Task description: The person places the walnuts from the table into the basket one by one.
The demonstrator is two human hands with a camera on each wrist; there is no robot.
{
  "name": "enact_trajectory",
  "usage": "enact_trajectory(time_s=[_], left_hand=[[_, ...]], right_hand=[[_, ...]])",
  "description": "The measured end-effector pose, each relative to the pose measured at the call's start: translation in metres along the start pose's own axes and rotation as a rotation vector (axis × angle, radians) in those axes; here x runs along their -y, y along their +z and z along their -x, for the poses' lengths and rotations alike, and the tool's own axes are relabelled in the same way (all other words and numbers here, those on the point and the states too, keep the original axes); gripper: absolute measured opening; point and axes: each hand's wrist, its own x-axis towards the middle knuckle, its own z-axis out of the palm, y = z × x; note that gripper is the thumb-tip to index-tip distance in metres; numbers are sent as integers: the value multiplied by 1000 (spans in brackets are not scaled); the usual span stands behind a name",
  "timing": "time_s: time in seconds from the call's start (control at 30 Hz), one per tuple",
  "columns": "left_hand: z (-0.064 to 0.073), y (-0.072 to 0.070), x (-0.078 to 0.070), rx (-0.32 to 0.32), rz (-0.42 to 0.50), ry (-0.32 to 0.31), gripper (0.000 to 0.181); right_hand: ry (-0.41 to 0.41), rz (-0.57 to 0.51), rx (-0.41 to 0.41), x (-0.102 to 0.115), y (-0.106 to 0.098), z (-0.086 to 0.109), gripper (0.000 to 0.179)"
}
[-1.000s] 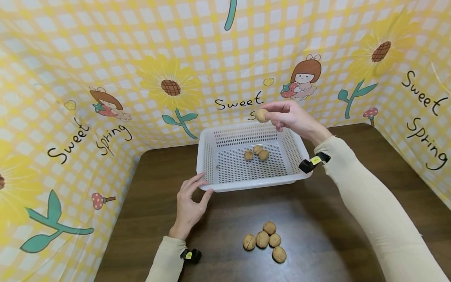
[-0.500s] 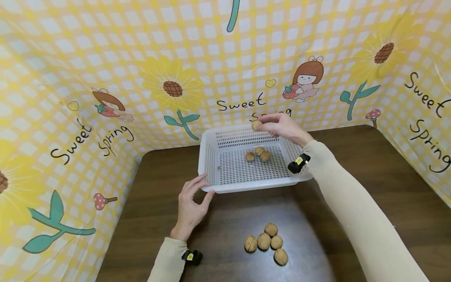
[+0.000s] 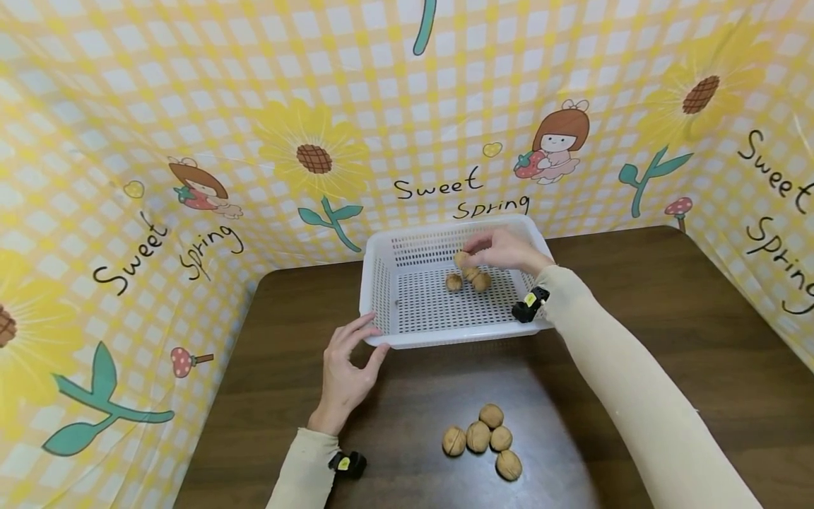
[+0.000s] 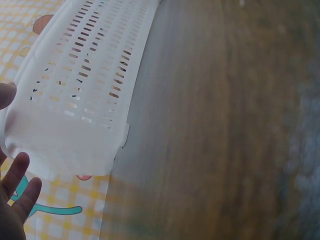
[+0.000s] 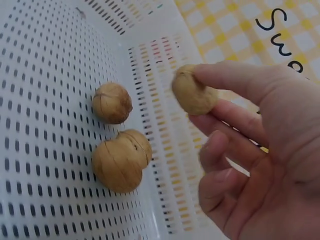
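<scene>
A white perforated plastic basket (image 3: 458, 336) stands at the back of the table. My left hand (image 3: 346, 371) grips its near left corner, thumb and fingers around the rim; in the left wrist view the fingertips (image 4: 16, 172) show by the basket's end. Inside the basket, my right hand (image 3: 509, 251) pinches a walnut (image 5: 192, 92) between thumb and fingers, above the basket floor. Below it lie a lone walnut (image 5: 112, 102) and two walnuts (image 5: 120, 165) touching each other. Several walnuts (image 3: 478, 437) sit in a cluster on the table in front of the basket.
The brown wooden table (image 3: 280, 353) meets a yellow checked cloth (image 3: 305, 92) printed with flowers and lettering, which rises behind it and on both sides. The cloth stands close behind the basket's far rim.
My right hand has come down and left with the walnut, from above the far rim to inside the basket. The left hand keeps its grip on the corner.
</scene>
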Motion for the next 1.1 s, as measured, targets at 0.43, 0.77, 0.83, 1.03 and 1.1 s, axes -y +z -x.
enact_trajectory(time_s=[0.43,0.77,0.83,1.03,1.1], left_hand=[[2,3,1,15,8,-13,21],[-1,0,1,5,5,8,18],[-1,-1,1,2,4,8,19],[-1,-1,0,6,1,0,20],[-1,-1,0,8,1,-1,19]], right_hand=[[33,82,95,-13,17,-11,45],[29,124,159,-7,23,-18,52],[18,111,131,-6,24,-19,50],[-7,71,54,-5,22,-18,44],[-7,67,79,-6,22,-18,43]])
